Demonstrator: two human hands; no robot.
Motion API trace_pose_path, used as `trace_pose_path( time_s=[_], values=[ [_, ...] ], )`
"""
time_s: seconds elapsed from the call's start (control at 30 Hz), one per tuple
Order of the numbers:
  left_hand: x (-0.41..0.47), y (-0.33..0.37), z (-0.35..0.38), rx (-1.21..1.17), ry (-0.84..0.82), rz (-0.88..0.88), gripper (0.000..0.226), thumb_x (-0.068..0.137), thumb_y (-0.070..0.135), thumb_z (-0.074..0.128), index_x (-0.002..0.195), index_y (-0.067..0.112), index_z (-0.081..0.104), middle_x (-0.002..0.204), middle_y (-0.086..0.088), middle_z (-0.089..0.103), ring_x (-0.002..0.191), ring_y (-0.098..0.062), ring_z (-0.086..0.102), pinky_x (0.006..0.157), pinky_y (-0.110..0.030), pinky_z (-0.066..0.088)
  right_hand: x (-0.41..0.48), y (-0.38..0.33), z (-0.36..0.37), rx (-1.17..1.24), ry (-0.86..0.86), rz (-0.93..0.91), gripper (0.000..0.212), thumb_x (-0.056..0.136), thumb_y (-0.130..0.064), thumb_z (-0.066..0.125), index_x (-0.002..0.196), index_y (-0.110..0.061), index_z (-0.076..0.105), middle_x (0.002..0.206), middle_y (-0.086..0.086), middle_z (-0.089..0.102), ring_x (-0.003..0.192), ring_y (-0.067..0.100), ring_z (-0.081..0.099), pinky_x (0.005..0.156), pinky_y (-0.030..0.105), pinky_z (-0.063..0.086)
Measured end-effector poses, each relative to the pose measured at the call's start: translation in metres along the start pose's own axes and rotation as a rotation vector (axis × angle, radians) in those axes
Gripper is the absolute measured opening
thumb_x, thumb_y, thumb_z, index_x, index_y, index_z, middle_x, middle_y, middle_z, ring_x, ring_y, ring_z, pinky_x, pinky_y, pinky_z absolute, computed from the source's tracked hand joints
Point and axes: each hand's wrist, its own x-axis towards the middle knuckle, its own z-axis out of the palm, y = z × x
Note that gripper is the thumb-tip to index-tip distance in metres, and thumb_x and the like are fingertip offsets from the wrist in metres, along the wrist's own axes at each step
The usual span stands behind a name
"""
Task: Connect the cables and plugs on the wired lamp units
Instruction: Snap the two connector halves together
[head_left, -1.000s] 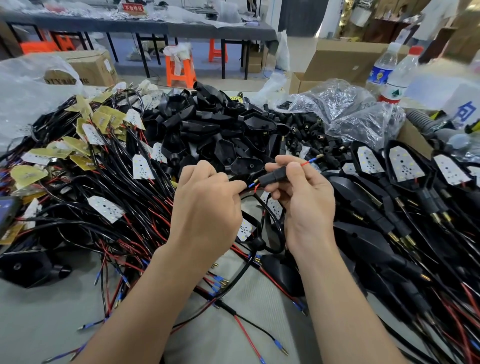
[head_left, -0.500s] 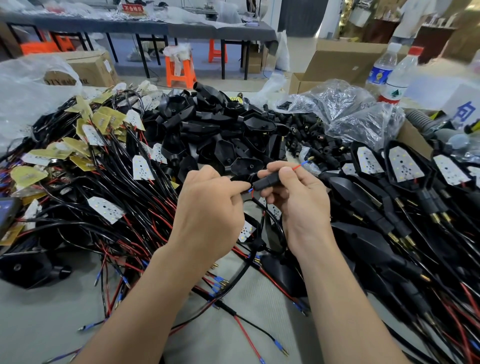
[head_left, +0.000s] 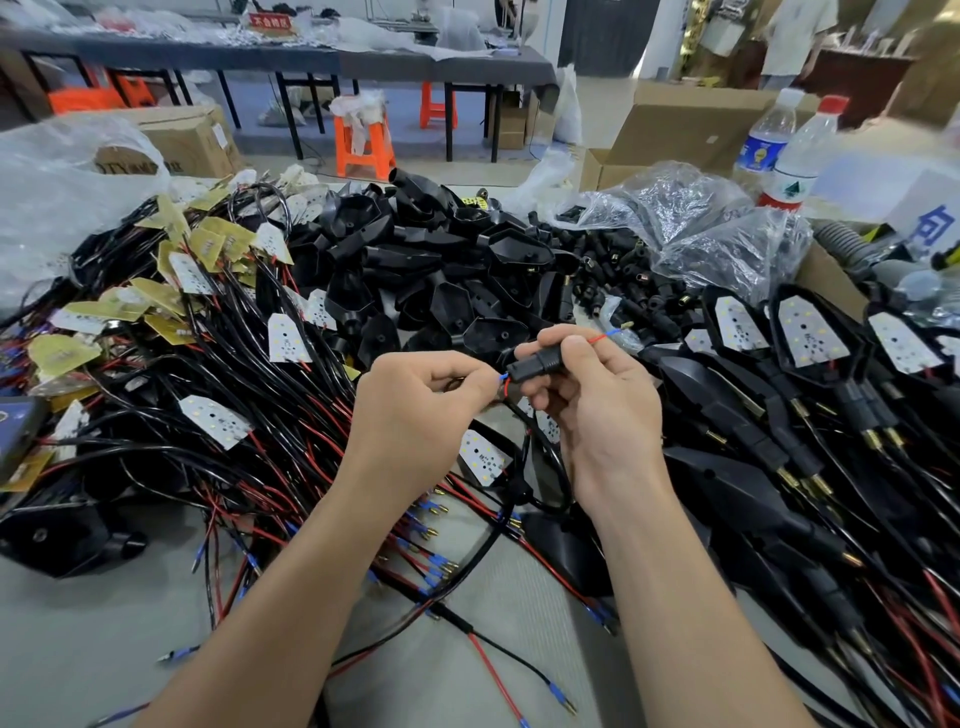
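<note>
Unconnected wired boards (head_left: 213, 418) lie heaped at left. Your left hand (head_left: 421, 410) pinches the red and blue wires (head_left: 503, 378); your right hand (head_left: 602, 415) grips the black plug (head_left: 540, 364) they enter, above mid-table. Assembled lamp units (head_left: 808, 332) line the right. Judge most work outstanding.

I'm looking at a factory assembly workshop: my bench (head_left: 78, 649) is heaped with black lamp shells (head_left: 441, 270), bundles of red and black wires (head_left: 291, 467) and small light boards (head_left: 284, 338). Behind it are cardboard boxes (head_left: 691, 130), long work tables (head_left: 311, 57) and orange stools (head_left: 358, 140).
</note>
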Motion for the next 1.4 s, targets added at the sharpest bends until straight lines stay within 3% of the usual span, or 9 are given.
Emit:
trace_pose_path(
  time_s=[0.17, 0.33, 0.43, 0.57, 0.67, 0.83, 1.07, 1.2, 1.4],
  values=[
    [0.000, -0.002, -0.002, 0.077, 0.042, 0.071, 0.024, 0.088, 0.030, 0.073, 0.072, 0.048, 0.076, 0.062, 0.003, 0.071, 0.050, -0.013, 0.059, 0.051, -0.032, 0.046, -0.001, 0.000, 0.000, 0.000, -0.048, 0.017, 0.036, 0.105, -0.003, 0.043, 0.084, -0.013, 0.072, 0.087, 0.017, 0.075, 0.058, 0.018, 0.062, 0.053, 0.023, 0.049],
    [-0.003, 0.001, 0.001, 0.275, 0.077, 0.259, 0.026, 0.084, 0.031, 0.072, 0.102, 0.050, 0.067, 0.091, 0.029, 0.065, 0.082, -0.011, 0.062, 0.067, -0.018, 0.044, -0.001, -0.001, -0.001, -0.034, -0.033, 0.033, 0.032, 0.106, -0.004, 0.043, 0.089, -0.009, 0.069, 0.084, 0.014, 0.075, 0.055, 0.016, 0.058, 0.051, 0.021, 0.046],
    [-0.002, -0.004, -0.001, 0.311, 0.074, 0.278, 0.022, 0.084, 0.028, 0.074, 0.098, 0.044, 0.070, 0.085, 0.022, 0.066, 0.077, -0.010, 0.061, 0.065, -0.015, 0.043, -0.003, 0.000, 0.000, -0.001, -0.060, 0.118, 0.032, 0.106, -0.007, 0.042, 0.090, -0.010, 0.069, 0.084, 0.011, 0.075, 0.053, 0.013, 0.056, 0.050, 0.020, 0.044],
    [0.001, -0.010, 0.000, 0.142, 0.021, 0.108, 0.028, 0.088, 0.031, 0.072, 0.070, 0.052, 0.074, 0.056, 0.007, 0.066, 0.047, -0.010, 0.052, 0.049, -0.027, 0.043, -0.002, -0.001, 0.001, -0.065, -0.075, 0.106, 0.031, 0.106, -0.007, 0.045, 0.088, -0.012, 0.069, 0.088, 0.010, 0.076, 0.058, 0.016, 0.060, 0.053, 0.020, 0.045],
    [0.005, -0.014, 0.001, 0.072, -0.017, -0.026, 0.036, 0.092, 0.029, 0.075, 0.064, 0.052, 0.074, 0.059, 0.011, 0.071, 0.053, -0.001, 0.058, 0.054, -0.024, 0.048, -0.003, 0.000, 0.001, -0.090, -0.061, 0.084, 0.030, 0.106, -0.007, 0.046, 0.088, -0.013, 0.069, 0.090, 0.010, 0.077, 0.062, 0.019, 0.061, 0.054, 0.021, 0.047],
    [0.008, -0.015, 0.000, -0.130, -0.025, -0.171, 0.019, 0.086, 0.049, 0.067, 0.088, 0.038, 0.084, 0.084, 0.012, 0.080, 0.087, -0.004, 0.075, 0.077, -0.029, 0.055, -0.002, 0.001, 0.000, -0.065, -0.011, 0.054, 0.031, 0.105, -0.005, 0.047, 0.087, -0.012, 0.071, 0.089, 0.012, 0.077, 0.058, 0.017, 0.061, 0.053, 0.021, 0.047],
    [0.012, -0.021, -0.005, -0.098, -0.042, -0.218, 0.017, 0.092, 0.023, 0.076, 0.078, 0.031, 0.083, 0.076, 0.007, 0.079, 0.080, -0.007, 0.076, 0.083, -0.031, 0.057, -0.003, 0.002, 0.000, -0.077, -0.021, 0.006, 0.033, 0.105, -0.005, 0.048, 0.085, -0.014, 0.072, 0.091, 0.012, 0.077, 0.058, 0.016, 0.062, 0.054, 0.021, 0.048],
    [0.011, -0.014, -0.001, -0.161, 0.127, -0.200, 0.016, 0.089, 0.025, 0.078, 0.075, 0.032, 0.082, 0.072, 0.008, 0.078, 0.072, -0.006, 0.075, 0.068, -0.018, 0.057, -0.006, 0.005, 0.005, -0.045, -0.051, 0.038, 0.033, 0.106, -0.006, 0.047, 0.087, -0.014, 0.073, 0.097, 0.008, 0.078, 0.065, 0.016, 0.067, 0.061, 0.021, 0.055],
    [0.012, -0.008, -0.001, -0.259, 0.389, -0.182, 0.022, 0.085, 0.034, 0.074, 0.067, 0.046, 0.079, 0.070, 0.012, 0.077, 0.066, 0.004, 0.067, 0.066, -0.009, 0.049, -0.010, 0.007, 0.016, 0.093, -0.159, 0.174, 0.026, 0.105, -0.002, 0.047, 0.096, -0.005, 0.071, 0.098, 0.015, 0.077, 0.073, 0.020, 0.075, 0.069, 0.026, 0.062]
  ],
)
